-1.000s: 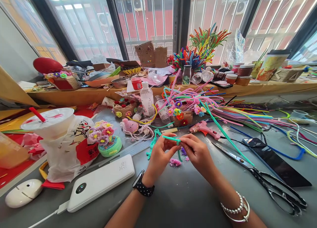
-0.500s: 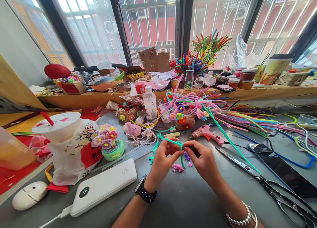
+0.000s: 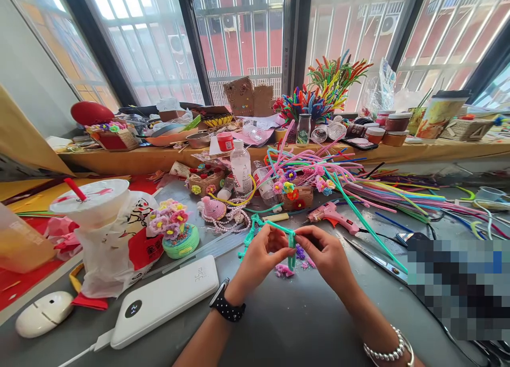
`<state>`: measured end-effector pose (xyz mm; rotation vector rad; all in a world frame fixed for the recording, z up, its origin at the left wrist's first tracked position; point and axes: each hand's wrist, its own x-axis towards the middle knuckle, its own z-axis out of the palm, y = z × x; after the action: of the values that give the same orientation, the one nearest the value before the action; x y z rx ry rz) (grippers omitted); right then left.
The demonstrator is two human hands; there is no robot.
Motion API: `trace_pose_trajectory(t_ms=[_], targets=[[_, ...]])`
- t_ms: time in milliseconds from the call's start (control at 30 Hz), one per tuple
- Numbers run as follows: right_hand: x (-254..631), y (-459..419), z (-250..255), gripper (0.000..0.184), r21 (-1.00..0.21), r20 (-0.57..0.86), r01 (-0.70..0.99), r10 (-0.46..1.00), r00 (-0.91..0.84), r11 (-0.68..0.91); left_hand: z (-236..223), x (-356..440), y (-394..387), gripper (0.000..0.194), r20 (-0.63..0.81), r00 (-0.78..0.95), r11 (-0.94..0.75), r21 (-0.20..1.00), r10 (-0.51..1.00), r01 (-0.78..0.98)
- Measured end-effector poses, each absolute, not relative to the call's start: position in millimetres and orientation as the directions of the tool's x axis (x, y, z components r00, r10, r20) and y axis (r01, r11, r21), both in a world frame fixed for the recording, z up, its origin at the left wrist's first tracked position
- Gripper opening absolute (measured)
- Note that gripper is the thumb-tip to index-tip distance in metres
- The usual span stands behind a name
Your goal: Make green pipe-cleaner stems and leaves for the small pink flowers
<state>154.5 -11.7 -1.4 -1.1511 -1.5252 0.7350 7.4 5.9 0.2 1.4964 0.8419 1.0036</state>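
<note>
While your left hand point(image 3: 260, 258) and right hand point(image 3: 325, 254) pinch green pipe cleaner point(image 3: 292, 258) (likely light, soft, bendy), grip near bend.

I am facing a row of windows point(image 3: 123, 53) in dark frames point(image 3: 294, 64), where daylight is streaming in past metal bars point(image 3: 252, 43). A reddish building point(image 3: 258, 53) is showing outside. A pale wall point(image 3: 24, 53) is rising on my left, and a brown-covered ledge point(image 3: 119, 162) is running beneath the glass, behind my grey tabletop point(image 3: 295, 319).
</note>
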Motion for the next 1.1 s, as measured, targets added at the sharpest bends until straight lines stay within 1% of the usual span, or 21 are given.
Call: trace_pose_trajectory(t_ms=[200,333,467,533,633,767,867,900,967,1100], targets=[[155.2,-12.0,1.5,0.021,-0.963,0.233,0.132,0.972,-0.045,0.237,8.2,-0.4,7.0,0.026,0.165,0.442,-0.195,0.981,0.881,0.021],[156.4,-12.5,3.3,0.022,-0.981,0.178,0.051,0.975,-0.134,0.187,11.3,-2.9,6.0,0.025,0.151,0.483,-0.19,0.981,0.863,0.034],[158.1,-14.1,5.5,0.019,-0.989,0.149,-0.024,0.959,-0.241,0.148,18.0,-5.8,3.4,0.018,0.135,0.528,-0.204,0.976,0.838,0.074],[158.7,-15.1,6.6,0.017,-0.99,0.141,-0.071,0.946,-0.293,0.125,21.4,-7.6,2.6,0.013,0.155,0.548,-0.264,0.957,0.822,0.124],[159.2,-16.4,7.8,0.013,-0.987,0.136,-0.131,0.929,-0.343,0.096,23.9,-9.5,2.9,0.007,0.226,0.55,-0.401,0.889,0.804,0.221],[159.2,-17.5,9.3,0.009,-0.983,0.137,-0.166,0.903,-0.406,0.075,22.9,-10.8,5.5,0.009,0.337,0.55,-0.533,0.81,0.764,0.243],[158.7,-17.8,10.5,0.006,-0.981,0.144,-0.181,0.892,-0.428,0.072,21.6,-12.5,7.0,0.009,0.39,0.512,-0.577,0.768,0.765,0.277],[158.5,-17.9,10.6,0.005,-0.98,0.146,-0.186,0.891,-0.429,0.071,21.3,-13.3,7.0,0.01,0.379,0.509,-0.57,0.766,0.773,0.296],[158.5,-17.8,10.3,0.004,-0.978,0.15,-0.195,0.89,-0.431,0.071,20.7,-14.7,6.6,0.014,0.3,0.523,-0.509,0.8,0.798,0.317],[159.0,-17.4,8.4,0.005,-0.977,0.162,-0.201,0.877,-0.453,0.077,19.5,-15.7,5.8,0.02,0.093,0.567,-0.287,0.921,0.819,0.263]])
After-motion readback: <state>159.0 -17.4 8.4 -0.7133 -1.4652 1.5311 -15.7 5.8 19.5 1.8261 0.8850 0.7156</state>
